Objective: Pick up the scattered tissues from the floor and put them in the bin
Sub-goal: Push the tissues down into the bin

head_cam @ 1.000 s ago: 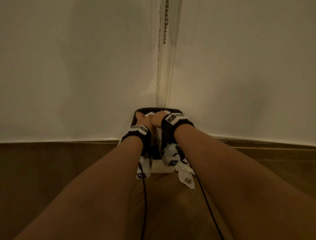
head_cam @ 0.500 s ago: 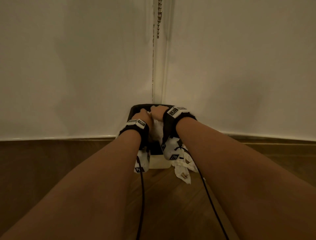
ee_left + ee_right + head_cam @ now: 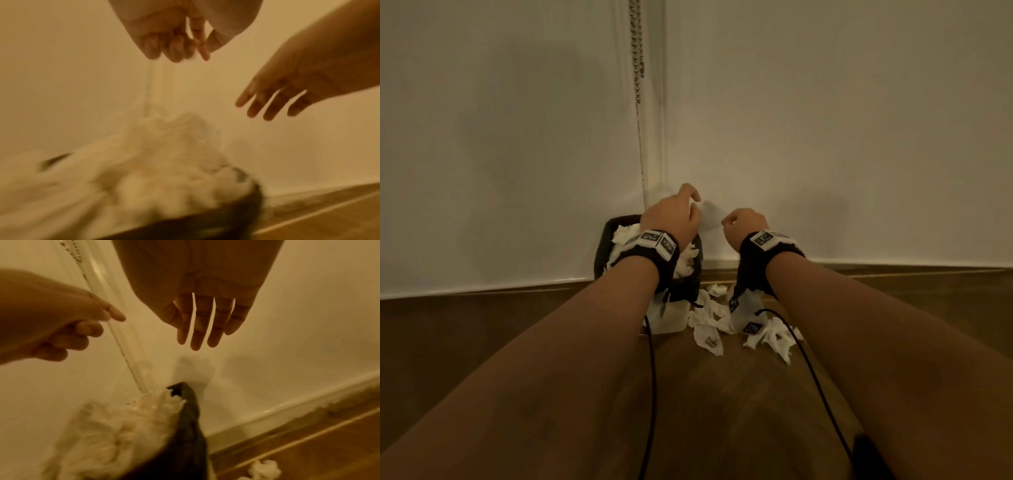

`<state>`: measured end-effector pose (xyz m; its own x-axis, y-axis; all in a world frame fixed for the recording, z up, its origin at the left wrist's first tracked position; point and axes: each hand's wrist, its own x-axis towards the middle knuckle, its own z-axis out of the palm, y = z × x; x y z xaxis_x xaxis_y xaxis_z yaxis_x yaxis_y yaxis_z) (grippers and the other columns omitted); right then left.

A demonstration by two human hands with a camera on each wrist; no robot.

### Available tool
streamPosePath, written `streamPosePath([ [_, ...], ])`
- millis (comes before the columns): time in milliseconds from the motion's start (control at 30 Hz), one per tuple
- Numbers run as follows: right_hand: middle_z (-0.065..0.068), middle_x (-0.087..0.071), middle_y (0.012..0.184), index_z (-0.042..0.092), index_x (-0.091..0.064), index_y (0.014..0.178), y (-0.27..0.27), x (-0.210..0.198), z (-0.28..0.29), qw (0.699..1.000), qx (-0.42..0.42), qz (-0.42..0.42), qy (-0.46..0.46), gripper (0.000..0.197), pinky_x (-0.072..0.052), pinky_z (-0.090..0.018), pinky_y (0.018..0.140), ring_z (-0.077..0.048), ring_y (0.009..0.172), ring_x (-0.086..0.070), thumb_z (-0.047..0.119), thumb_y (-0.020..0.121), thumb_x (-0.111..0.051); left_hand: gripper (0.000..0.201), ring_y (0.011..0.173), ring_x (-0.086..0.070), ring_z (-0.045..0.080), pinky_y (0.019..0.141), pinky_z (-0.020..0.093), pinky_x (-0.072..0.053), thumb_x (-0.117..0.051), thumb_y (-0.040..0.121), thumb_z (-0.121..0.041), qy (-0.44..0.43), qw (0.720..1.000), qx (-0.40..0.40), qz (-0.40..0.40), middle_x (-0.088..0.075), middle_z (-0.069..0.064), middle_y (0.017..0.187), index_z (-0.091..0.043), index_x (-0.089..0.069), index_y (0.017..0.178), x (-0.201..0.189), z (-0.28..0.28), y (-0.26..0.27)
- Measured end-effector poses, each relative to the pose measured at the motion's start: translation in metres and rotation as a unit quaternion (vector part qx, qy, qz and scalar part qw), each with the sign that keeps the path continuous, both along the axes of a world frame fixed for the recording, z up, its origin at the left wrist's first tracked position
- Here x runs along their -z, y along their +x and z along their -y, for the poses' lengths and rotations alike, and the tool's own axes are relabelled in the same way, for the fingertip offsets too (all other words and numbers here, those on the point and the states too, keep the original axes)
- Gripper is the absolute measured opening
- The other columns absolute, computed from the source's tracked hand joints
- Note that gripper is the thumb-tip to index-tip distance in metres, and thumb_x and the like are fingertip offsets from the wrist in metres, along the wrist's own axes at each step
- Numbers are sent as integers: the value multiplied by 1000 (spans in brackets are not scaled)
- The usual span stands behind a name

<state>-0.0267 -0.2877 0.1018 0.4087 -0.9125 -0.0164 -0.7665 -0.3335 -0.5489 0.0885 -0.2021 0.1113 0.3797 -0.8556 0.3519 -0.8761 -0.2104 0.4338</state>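
Hands raised above small dark square bin (image 3: 602,246) in wall corner, both empty. Left hand (image 3: 671,219) fingers loosely curled, holding nothing; right hand (image 3: 203,308) fingers straight, slightly spread. Bin heaped with crumpled white tissues (image 3: 123,426) up past its rim. More crumpled white tissues (image 3: 709,329) lie on brown wooden floor (image 3: 482,342), just right of bin.

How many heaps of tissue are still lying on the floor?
3 distinguishable: a small clump by the skirting board, a heap beside the bin, and a second heap right of it. The wrist camera may hide more.
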Motion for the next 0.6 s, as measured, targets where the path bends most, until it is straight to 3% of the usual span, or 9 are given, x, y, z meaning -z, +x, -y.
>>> streamPosePath([
  [67, -14, -67, 109, 6, -70, 103, -22, 9, 6, 999, 17, -22, 17, 28, -52, -36, 83, -31, 96, -63, 17, 94, -46, 21, 64, -54, 25, 55, 29, -38, -39, 93, -23, 36, 998, 48, -23, -54, 0, 66, -19, -49, 110, 6, 2, -22],
  [167, -14, -66, 110, 5, -70, 104, -47, 27, 12, 997, 34, -50, 42, 25, -52, -36, 84, -30, 97, -63, 14, 93, -49, 23, 79, -60, 28, 67, 33, -48, -42, 93, -20, 112, 988, 99, -50, -65, 9, 88, -17, -52, 113, 32, 5, -50],
  [267, -14, -65, 115, 6, -69, 108, -60, 52, 13, 994, 26, -92, 57, 25, -50, -34, 86, -30, 102, -62, 11, 93, -50, 26, 96, -61, 29, 81, 35, -50, -41, 94, -16, 208, 971, 108, -44, -63, 12, 109, -17, -52, 118, 69, 12, -65],
  [367, -14, -65, 115, 5, -68, 110, -70, 82, 11, 988, 11, -133, 78, 27, -48, -35, 88, -30, 105, -61, 10, 93, -47, 35, 116, -52, 29, 93, 35, -44, -42, 94, -10, 312, 941, 126, -36, -52, 12, 131, -17, -47, 128, 107, 18, -71],
  [433, -14, -63, 119, 5, -65, 113, -75, 102, 10, 983, -2, -155, 100, 27, -47, -35, 91, -30, 108, -59, 9, 94, -46, 49, 127, -43, 30, 100, 35, -39, -47, 93, -9, 375, 915, 144, -37, -40, 13, 143, -16, -35, 140, 132, 20, -73],
  [600, -14, -56, 129, 8, -56, 125, -88, 145, 9, 973, -26, -182, 137, 32, -45, -35, 93, -31, 115, -55, 10, 97, -42, 81, 142, -19, 31, 112, 40, -25, -63, 86, -7, 462, 870, 169, -28, -13, 13, 155, -18, -13, 149, 184, 19, -85],
])
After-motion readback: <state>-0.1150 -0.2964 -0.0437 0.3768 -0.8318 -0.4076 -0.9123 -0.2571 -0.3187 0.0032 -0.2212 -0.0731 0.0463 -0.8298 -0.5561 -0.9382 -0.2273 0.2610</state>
